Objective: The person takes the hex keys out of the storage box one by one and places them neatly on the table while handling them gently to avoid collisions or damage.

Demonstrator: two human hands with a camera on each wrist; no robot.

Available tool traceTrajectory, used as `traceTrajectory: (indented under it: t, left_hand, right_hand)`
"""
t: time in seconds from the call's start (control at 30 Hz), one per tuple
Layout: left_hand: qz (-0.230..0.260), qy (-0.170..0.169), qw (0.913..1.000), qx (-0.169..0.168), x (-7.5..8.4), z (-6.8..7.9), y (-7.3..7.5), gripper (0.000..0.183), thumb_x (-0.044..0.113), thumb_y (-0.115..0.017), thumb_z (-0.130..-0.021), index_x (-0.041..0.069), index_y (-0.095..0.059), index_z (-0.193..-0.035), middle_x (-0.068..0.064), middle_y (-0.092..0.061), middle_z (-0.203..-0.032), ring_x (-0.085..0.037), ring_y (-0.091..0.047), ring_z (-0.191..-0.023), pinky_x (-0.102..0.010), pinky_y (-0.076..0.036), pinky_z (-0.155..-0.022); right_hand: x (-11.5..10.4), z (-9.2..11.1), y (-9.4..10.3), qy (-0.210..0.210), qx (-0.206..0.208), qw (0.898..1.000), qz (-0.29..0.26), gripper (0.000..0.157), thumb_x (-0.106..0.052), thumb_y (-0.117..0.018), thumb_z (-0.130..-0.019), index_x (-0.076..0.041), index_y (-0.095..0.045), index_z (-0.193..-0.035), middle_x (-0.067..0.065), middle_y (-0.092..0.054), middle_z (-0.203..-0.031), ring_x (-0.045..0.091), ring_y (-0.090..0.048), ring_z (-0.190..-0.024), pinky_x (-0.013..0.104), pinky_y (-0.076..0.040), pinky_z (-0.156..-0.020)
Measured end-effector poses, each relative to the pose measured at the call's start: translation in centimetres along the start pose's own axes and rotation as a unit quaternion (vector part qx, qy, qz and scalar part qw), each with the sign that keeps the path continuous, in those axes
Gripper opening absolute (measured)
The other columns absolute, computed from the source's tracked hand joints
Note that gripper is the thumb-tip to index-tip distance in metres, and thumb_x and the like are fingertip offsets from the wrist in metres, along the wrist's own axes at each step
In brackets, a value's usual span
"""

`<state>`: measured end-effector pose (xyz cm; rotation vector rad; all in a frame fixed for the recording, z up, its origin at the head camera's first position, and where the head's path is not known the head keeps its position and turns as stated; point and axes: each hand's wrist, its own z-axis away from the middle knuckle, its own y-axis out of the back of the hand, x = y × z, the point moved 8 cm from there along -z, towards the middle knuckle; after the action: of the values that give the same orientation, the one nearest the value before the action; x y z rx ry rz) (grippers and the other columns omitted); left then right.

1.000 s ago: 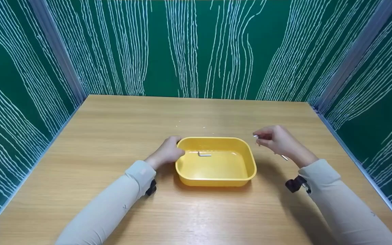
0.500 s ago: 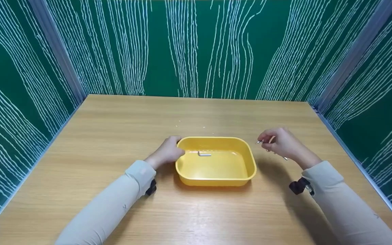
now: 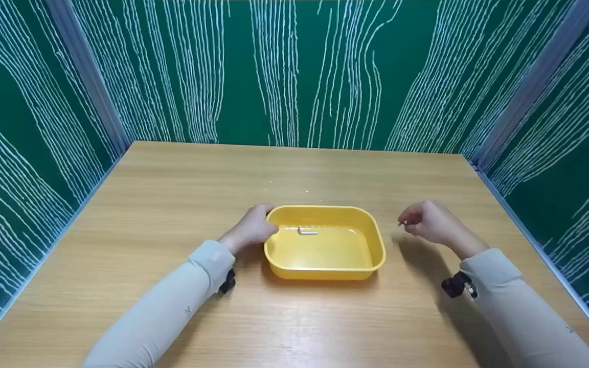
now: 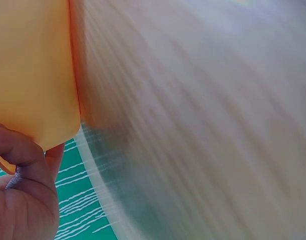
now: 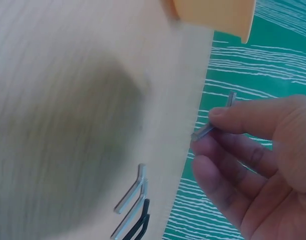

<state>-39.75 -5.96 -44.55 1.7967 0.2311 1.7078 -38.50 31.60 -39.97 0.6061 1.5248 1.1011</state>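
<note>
A yellow plastic bin (image 3: 325,269) stands on the table. My left hand (image 3: 250,226) grips its left rim, fingers outside and thumb over the edge. One silver L-shaped Allen key (image 3: 308,233) lies inside, towards the back left. To the right of the bin, my right hand (image 3: 431,223) is raised over the table, pinching another silver Allen key (image 5: 205,131) between thumb and fingertips. Below it in the right wrist view, silver Allen keys (image 5: 128,196) and black Allen keys (image 5: 144,216) lie side by side on the table; in the head view this hand hides them.
The wooden table (image 3: 182,184) runs back to a green wall (image 3: 238,76) with white wavy lines; similar walls flank both sides. Tiny white specks (image 3: 307,191) are scattered behind the bin.
My right hand has moved right and nearer the person, away from the bin, with the Allen key still pinched. My left hand and the bin have stayed in place.
</note>
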Motion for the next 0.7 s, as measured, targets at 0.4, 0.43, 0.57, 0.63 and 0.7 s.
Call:
traceTrajectory:
  t: [0.4, 0.43, 0.57, 0.63, 0.7]
  left_hand:
    - [-0.007, 0.005, 1.0000, 0.004, -0.1, -0.1, -0.1, 0.049, -0.003, -0.059, -0.090, -0.006, -0.065, -0.138, -0.016, -0.072, -0.118, -0.020, -0.065, -0.096, -0.035, -0.062, -0.089]
    - [-0.008, 0.007, 0.9999, 0.004, -0.1, -0.1, -0.1, 0.049, -0.002, -0.060, -0.090, -0.005, -0.065, -0.138, -0.016, -0.072, -0.118, -0.020, -0.065, -0.096, -0.035, -0.062, -0.090]
    - [-0.008, 0.006, 0.9999, 0.004, -0.1, -0.1, 0.0, 0.047, -0.003, -0.059, -0.090, -0.005, -0.066, -0.136, -0.015, -0.072, -0.117, -0.020, -0.065, -0.095, -0.035, -0.062, -0.088]
    - [-0.007, 0.002, 1.0000, 0.003, 0.0, -0.1, 0.0, 0.046, -0.004, -0.059, -0.089, -0.005, -0.067, -0.134, -0.015, -0.072, -0.114, -0.020, -0.065, -0.093, -0.033, -0.062, -0.085]
    - [-0.006, -0.001, 1.0000, 0.004, 0.0, -0.1, 0.0, 0.044, -0.004, -0.058, -0.089, -0.005, -0.068, -0.132, -0.015, -0.071, -0.112, -0.019, -0.064, -0.090, -0.032, -0.061, -0.083]
  right_hand:
    - [2.1, 0.3, -0.5, -0.022, -0.011, 1.000, 0.012, 0.020, 0.008, -0.073, -0.090, 0.002, -0.082, -0.108, 0.018, -0.080, -0.102, 0.026, -0.069, -0.088, 0.049, -0.067, -0.087]
    - [2.3, 0.3, -0.6, -0.027, -0.012, 0.999, 0.013, 0.021, 0.008, -0.073, -0.090, 0.001, -0.082, -0.108, 0.017, -0.079, -0.103, 0.026, -0.069, -0.089, 0.049, -0.067, -0.088]
    - [3.1, 0.4, -0.8, -0.045, -0.021, 0.999, 0.014, 0.022, 0.009, -0.074, -0.090, 0.001, -0.082, -0.109, 0.018, -0.078, -0.105, 0.028, -0.068, -0.091, 0.052, -0.066, -0.092]
    - [3.5, 0.5, -0.9, -0.054, -0.027, 0.998, 0.017, 0.023, 0.009, -0.074, -0.090, 0.001, -0.082, -0.110, 0.018, -0.077, -0.105, 0.027, -0.067, -0.091, 0.051, -0.066, -0.091]
    - [3.8, 0.5, -1.0, -0.057, -0.032, 0.998, 0.019, 0.021, 0.007, -0.075, -0.091, 0.001, -0.082, -0.110, 0.018, -0.077, -0.105, 0.027, -0.067, -0.090, 0.049, -0.067, -0.089]
